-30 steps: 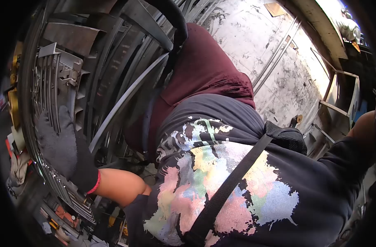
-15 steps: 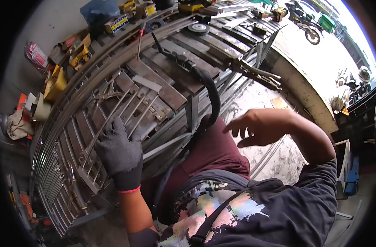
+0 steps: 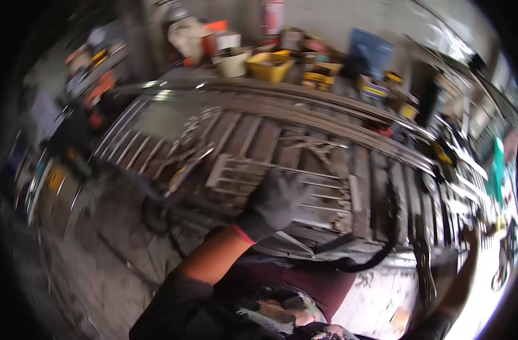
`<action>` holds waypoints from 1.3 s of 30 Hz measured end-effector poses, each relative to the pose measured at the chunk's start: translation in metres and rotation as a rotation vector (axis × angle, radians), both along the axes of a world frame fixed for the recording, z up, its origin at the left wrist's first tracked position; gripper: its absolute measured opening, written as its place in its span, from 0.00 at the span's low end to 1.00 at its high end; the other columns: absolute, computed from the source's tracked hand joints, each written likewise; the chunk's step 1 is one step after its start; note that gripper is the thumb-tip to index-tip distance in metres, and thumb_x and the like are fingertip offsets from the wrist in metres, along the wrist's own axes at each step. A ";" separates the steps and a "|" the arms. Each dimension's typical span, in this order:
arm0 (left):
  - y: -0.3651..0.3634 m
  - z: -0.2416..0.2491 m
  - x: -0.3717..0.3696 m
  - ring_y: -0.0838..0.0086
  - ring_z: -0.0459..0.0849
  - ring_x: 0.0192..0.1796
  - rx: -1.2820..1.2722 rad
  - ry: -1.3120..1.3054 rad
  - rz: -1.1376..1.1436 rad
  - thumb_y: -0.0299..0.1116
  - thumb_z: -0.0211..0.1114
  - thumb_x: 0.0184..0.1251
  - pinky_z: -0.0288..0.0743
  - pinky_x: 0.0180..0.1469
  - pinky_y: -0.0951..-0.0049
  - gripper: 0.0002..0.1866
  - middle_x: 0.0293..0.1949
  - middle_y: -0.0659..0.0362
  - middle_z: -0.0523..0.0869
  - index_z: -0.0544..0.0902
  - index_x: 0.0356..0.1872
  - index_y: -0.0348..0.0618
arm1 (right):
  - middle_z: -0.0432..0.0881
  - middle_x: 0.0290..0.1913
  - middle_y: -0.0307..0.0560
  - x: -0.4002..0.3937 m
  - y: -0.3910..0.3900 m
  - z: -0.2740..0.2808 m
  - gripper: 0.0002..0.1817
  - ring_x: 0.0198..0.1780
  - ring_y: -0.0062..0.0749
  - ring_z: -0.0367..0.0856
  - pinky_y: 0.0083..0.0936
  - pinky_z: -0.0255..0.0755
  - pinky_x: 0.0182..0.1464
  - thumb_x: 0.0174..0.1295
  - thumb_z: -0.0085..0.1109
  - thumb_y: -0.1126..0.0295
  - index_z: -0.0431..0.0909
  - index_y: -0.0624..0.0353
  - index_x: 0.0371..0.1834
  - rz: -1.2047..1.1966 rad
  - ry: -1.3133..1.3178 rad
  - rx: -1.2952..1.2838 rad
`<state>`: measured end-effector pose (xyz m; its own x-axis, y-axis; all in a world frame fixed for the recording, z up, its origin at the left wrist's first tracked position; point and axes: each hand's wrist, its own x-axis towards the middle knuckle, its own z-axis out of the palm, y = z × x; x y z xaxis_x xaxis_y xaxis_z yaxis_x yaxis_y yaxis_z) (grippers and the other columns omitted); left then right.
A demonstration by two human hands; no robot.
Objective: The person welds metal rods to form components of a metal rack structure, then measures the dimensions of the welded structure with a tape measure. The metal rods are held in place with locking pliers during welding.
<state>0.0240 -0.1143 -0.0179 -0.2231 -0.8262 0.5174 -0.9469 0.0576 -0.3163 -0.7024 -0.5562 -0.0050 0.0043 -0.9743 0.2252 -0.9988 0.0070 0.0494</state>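
My left hand (image 3: 276, 201), in a dark grey glove with a red cuff edge, lies over the bars of a small metal grate (image 3: 247, 182) on the slatted metal workbench (image 3: 264, 139). Its fingers look spread, and the palm hides part of the bars. My bare right hand (image 3: 471, 235) reaches to the bench's right end, near metal tools and pieces; blur hides its fingers and anything in them. A black hose (image 3: 392, 226) curves over the bench's front edge between the hands. Long-handled tongs (image 3: 422, 260) hang over that edge, close to my right forearm.
Along the back of the bench stand a yellow bin (image 3: 268, 69), a white bucket (image 3: 233, 63) and a blue container (image 3: 370, 52). Long metal bars (image 3: 321, 116) run along the rear. A clamp-like tool (image 3: 188, 170) lies at the left. The whole view is blurred.
The view has swung left, bringing more of the bench's left side into sight. My right hand has moved from above my lap out to the bench's right end. My left hand remains on the grate.
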 end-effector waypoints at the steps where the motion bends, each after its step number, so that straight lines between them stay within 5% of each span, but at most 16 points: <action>1: -0.001 -0.008 0.001 0.61 0.81 0.54 -0.011 0.023 0.018 0.38 0.61 0.65 0.71 0.55 0.51 0.22 0.57 0.53 0.83 0.85 0.61 0.50 | 0.81 0.65 0.67 -0.003 -0.019 -0.008 0.42 0.68 0.59 0.79 0.47 0.75 0.70 0.52 0.78 0.58 0.77 0.62 0.73 -0.016 0.009 -0.020; 6: 0.004 0.010 0.001 0.60 0.82 0.51 0.077 0.129 0.021 0.48 0.67 0.65 0.71 0.55 0.52 0.15 0.51 0.54 0.82 0.86 0.45 0.52 | 0.82 0.63 0.66 0.041 -0.032 -0.026 0.42 0.66 0.58 0.81 0.47 0.77 0.67 0.50 0.79 0.60 0.78 0.61 0.71 -0.072 0.002 -0.056; 12: 0.008 0.017 0.010 0.60 0.82 0.49 0.047 0.186 -0.091 0.58 0.71 0.63 0.71 0.55 0.53 0.22 0.50 0.54 0.83 0.86 0.43 0.51 | 0.83 0.61 0.64 0.093 0.026 0.011 0.41 0.63 0.57 0.83 0.47 0.79 0.64 0.47 0.80 0.62 0.80 0.61 0.69 0.026 -0.079 -0.173; 15: 0.001 0.015 0.008 0.58 0.82 0.47 0.086 0.147 -0.008 0.68 0.67 0.60 0.68 0.59 0.47 0.30 0.43 0.53 0.83 0.87 0.44 0.49 | 0.83 0.60 0.63 0.147 0.086 0.049 0.41 0.61 0.57 0.84 0.47 0.80 0.63 0.46 0.81 0.63 0.81 0.61 0.68 0.168 -0.162 -0.259; 18: -0.009 0.002 0.005 0.55 0.83 0.51 0.052 0.118 0.004 0.70 0.65 0.60 0.58 0.73 0.39 0.34 0.43 0.51 0.85 0.90 0.47 0.47 | 0.84 0.59 0.62 0.198 0.162 0.096 0.41 0.59 0.56 0.85 0.46 0.81 0.61 0.44 0.81 0.64 0.82 0.61 0.67 0.337 -0.241 -0.344; 22: 0.010 0.035 -0.008 0.55 0.80 0.66 0.169 0.076 0.119 0.69 0.66 0.62 0.46 0.84 0.37 0.39 0.57 0.48 0.86 0.87 0.60 0.44 | 0.85 0.57 0.61 0.266 0.268 0.152 0.40 0.57 0.56 0.86 0.46 0.82 0.59 0.43 0.82 0.65 0.83 0.60 0.66 0.582 -0.286 -0.423; 25: 0.020 0.042 -0.008 0.54 0.75 0.71 -0.083 0.131 -0.013 0.68 0.65 0.64 0.46 0.85 0.41 0.42 0.65 0.48 0.81 0.84 0.65 0.41 | 0.85 0.56 0.60 0.311 0.341 0.177 0.40 0.56 0.55 0.87 0.46 0.83 0.58 0.41 0.83 0.66 0.84 0.60 0.65 0.772 -0.280 -0.440; 28: 0.043 0.045 -0.034 0.50 0.75 0.71 -0.457 0.312 -0.227 0.66 0.69 0.65 0.53 0.83 0.41 0.39 0.66 0.47 0.80 0.83 0.65 0.42 | 0.86 0.55 0.59 0.347 0.403 0.185 0.40 0.54 0.55 0.88 0.46 0.84 0.56 0.40 0.83 0.67 0.85 0.60 0.64 0.971 -0.246 -0.399; 30: 0.075 0.036 -0.062 0.47 0.82 0.64 -0.440 0.755 -0.527 0.62 0.71 0.67 0.71 0.71 0.44 0.31 0.59 0.48 0.85 0.85 0.56 0.44 | 0.86 0.54 0.58 0.370 0.436 0.180 0.40 0.53 0.54 0.89 0.46 0.85 0.55 0.39 0.84 0.67 0.85 0.60 0.63 1.106 -0.219 -0.320; 32: 0.135 0.046 -0.070 0.47 0.87 0.49 0.041 1.063 -0.443 0.55 0.73 0.69 0.80 0.51 0.49 0.23 0.46 0.47 0.88 0.86 0.47 0.44 | 0.86 0.54 0.58 0.393 0.463 0.162 0.40 0.52 0.54 0.89 0.45 0.85 0.54 0.38 0.84 0.68 0.86 0.59 0.62 1.249 -0.200 -0.193; 34: 0.158 0.037 -0.070 0.48 0.87 0.38 0.316 1.213 -0.506 0.53 0.73 0.71 0.80 0.41 0.50 0.21 0.34 0.49 0.86 0.85 0.41 0.44 | 0.87 0.53 0.57 0.422 0.488 0.129 0.40 0.51 0.54 0.90 0.45 0.86 0.53 0.37 0.84 0.69 0.86 0.59 0.62 1.352 -0.210 -0.003; 36: 0.162 -0.009 -0.072 0.49 0.87 0.37 0.304 1.255 -0.592 0.51 0.71 0.74 0.80 0.39 0.52 0.19 0.35 0.48 0.87 0.86 0.44 0.43 | 0.84 0.56 0.57 0.445 0.511 0.077 0.40 0.53 0.58 0.88 0.47 0.86 0.54 0.40 0.85 0.73 0.84 0.58 0.65 1.293 -0.413 0.201; 38: 0.169 -0.043 -0.072 0.50 0.88 0.37 0.282 1.230 -0.605 0.49 0.69 0.76 0.81 0.40 0.53 0.18 0.35 0.50 0.87 0.86 0.45 0.42 | 0.78 0.70 0.66 0.462 0.524 0.055 0.59 0.69 0.66 0.80 0.50 0.82 0.65 0.36 0.91 0.71 0.71 0.54 0.80 1.278 -0.324 0.276; 39: 0.177 -0.046 -0.068 0.53 0.89 0.39 0.334 1.323 -0.556 0.48 0.68 0.78 0.82 0.42 0.56 0.18 0.38 0.50 0.89 0.86 0.49 0.42 | 0.76 0.74 0.66 0.465 0.527 0.046 0.61 0.73 0.67 0.77 0.51 0.79 0.70 0.38 0.92 0.69 0.69 0.53 0.82 1.272 -0.353 0.314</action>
<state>-0.0437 0.0628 -0.0639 -0.0716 -0.9138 0.3999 -0.3621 0.3974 0.8432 -0.2376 -0.0294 0.0415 0.9209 -0.3495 0.1727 -0.2652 -0.8863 -0.3795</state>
